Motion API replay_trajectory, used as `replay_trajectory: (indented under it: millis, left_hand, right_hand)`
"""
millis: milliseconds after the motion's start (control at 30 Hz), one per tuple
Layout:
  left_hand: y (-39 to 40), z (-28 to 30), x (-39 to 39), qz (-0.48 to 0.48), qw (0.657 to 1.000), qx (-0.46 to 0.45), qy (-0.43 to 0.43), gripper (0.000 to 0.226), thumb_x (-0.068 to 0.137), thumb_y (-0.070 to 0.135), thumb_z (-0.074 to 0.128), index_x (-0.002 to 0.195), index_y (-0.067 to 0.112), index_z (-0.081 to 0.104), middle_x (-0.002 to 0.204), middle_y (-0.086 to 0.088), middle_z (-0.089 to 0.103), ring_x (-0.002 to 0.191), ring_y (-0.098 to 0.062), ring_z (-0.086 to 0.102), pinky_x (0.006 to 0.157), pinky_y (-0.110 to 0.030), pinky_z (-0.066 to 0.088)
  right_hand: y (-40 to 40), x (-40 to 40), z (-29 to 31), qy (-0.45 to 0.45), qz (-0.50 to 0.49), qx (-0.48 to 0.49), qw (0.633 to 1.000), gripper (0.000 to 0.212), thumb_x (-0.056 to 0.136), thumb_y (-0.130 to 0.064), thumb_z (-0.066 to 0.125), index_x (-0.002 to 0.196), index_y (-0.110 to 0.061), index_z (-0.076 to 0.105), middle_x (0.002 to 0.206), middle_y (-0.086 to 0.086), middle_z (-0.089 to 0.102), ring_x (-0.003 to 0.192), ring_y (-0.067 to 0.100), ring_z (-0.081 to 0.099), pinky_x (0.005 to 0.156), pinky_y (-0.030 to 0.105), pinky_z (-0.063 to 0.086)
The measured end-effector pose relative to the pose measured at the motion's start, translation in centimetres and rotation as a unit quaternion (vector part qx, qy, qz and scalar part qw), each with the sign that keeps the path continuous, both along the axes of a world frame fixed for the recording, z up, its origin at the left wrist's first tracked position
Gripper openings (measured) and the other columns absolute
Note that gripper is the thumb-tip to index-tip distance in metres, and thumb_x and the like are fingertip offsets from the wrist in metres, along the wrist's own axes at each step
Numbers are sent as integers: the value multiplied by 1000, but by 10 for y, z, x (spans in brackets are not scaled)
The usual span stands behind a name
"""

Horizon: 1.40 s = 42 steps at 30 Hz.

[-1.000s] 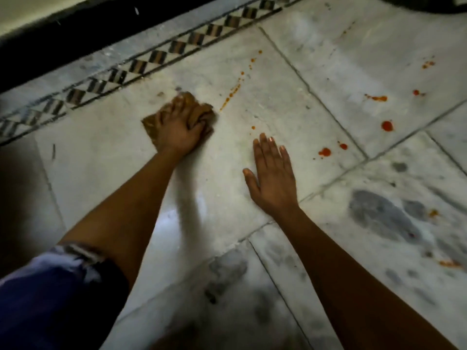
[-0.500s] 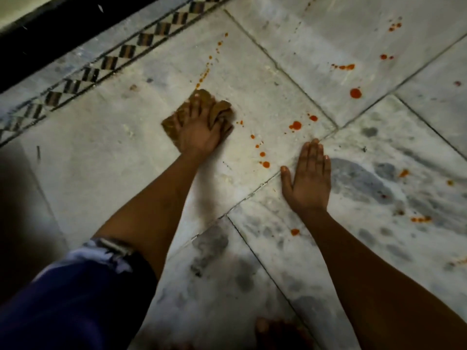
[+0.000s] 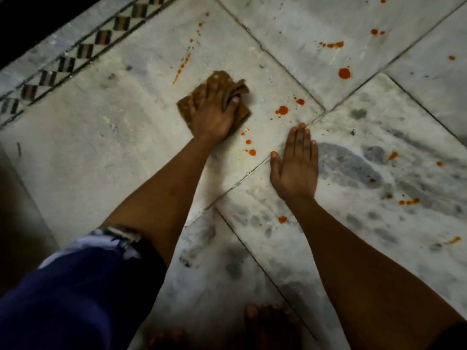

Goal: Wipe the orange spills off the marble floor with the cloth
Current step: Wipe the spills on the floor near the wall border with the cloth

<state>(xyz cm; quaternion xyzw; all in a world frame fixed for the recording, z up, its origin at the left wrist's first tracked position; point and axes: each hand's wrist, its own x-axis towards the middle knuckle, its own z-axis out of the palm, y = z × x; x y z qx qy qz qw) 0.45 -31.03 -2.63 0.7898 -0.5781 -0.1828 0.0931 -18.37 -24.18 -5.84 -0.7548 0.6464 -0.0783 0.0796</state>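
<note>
I look down on a marble floor [image 3: 106, 137] of large pale slabs with grey veining and dark joints, dimly lit. Along the upper left runs a border strip [image 3: 75, 55] of dark checkered squares, with a black band beyond it. Orange spills [image 3: 281, 110] dot the slabs: a trail of small drips above the cloth, three drops just right of the left wrist, larger blobs toward the upper right, and scattered flecks on the right-hand slab. I cannot give an exact count. There is one cloth [image 3: 238, 90], brown and crumpled, lying on the middle slab. My left hand [image 3: 212, 117] presses down on it, fingers curled over its folds and grasping it. My right hand [image 3: 295, 165] lies flat on the floor across a joint, fingers released and straight. Two bare feet [image 3: 267, 322] show at the bottom edge.
</note>
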Motion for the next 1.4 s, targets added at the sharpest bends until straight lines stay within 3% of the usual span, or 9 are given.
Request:
replay_trajectory:
  millis: [233,433,567,700,833,967,1100,1200,1400]
  left_hand:
    - [107,-10,5,-267,957,-52,-97,63,86,60,31,143,32,34,152,-3,31,140,-24,28,112,-40,9]
    - [33,-4,17,-46,993,18,-105,74,78,66,24,145,35,27,158,0,14,144,-29,11,114,-49,2]
    - [58,-7,-47,-148,983,-10,-107,72,83,62,33,146,28,26,157,-5,19,144,-31,14,115,-49,2]
    - [120,-17,-27,-188,975,-68,-96,62,82,62,34,138,37,41,152,-4,32,141,-29,25,112,-43,5]
    - [72,-10,-5,-119,987,-21,-109,71,79,62,24,144,33,32,157,-1,20,144,-28,14,113,-43,0]
    - [2,-2,-9,-14,997,24,-77,61,89,54,38,145,32,30,159,-1,11,146,-28,4,116,-51,-3]
    - [68,-5,-21,-138,986,-9,-93,76,76,63,25,145,31,31,157,-2,17,145,-28,11,114,-45,-2]
    - [111,-14,3,-195,975,-48,-96,64,78,61,38,137,39,41,154,-1,29,142,-26,22,113,-41,3]
    - [14,-8,43,-88,990,7,-106,79,72,76,28,143,42,26,158,-1,12,145,-28,8,114,-48,0]
  right_hand:
    - [1,1,0,-1,-23,-4,1000,66,93,-38,16,147,0,18,155,17,18,144,26,15,117,39,5]
    - [2,2,0,0,-15,-1,1000,66,94,-38,16,148,0,16,155,18,15,145,26,13,118,39,6]
    - [3,0,1,-3,-34,-2,999,65,94,-36,13,146,1,22,154,18,21,144,27,17,117,39,6]
    - [2,0,-1,-15,-35,-1,999,66,93,-37,13,146,1,20,154,18,19,144,27,16,117,38,5]
    - [2,0,-2,-18,-37,-2,999,66,94,-38,16,146,1,18,154,19,18,144,27,15,117,37,5]
    - [2,1,-1,-23,-35,-2,999,65,94,-37,19,146,2,20,154,20,20,144,28,17,117,39,7]
    - [2,1,1,-27,-36,9,999,64,94,-36,21,146,2,21,153,20,21,143,28,19,117,40,9]
    - [2,2,0,-20,-36,5,999,64,94,-36,22,145,2,22,153,20,22,143,29,20,117,40,9]
    - [1,1,-4,-15,-36,-9,999,63,95,-37,22,146,1,20,154,20,20,143,28,17,117,38,7]
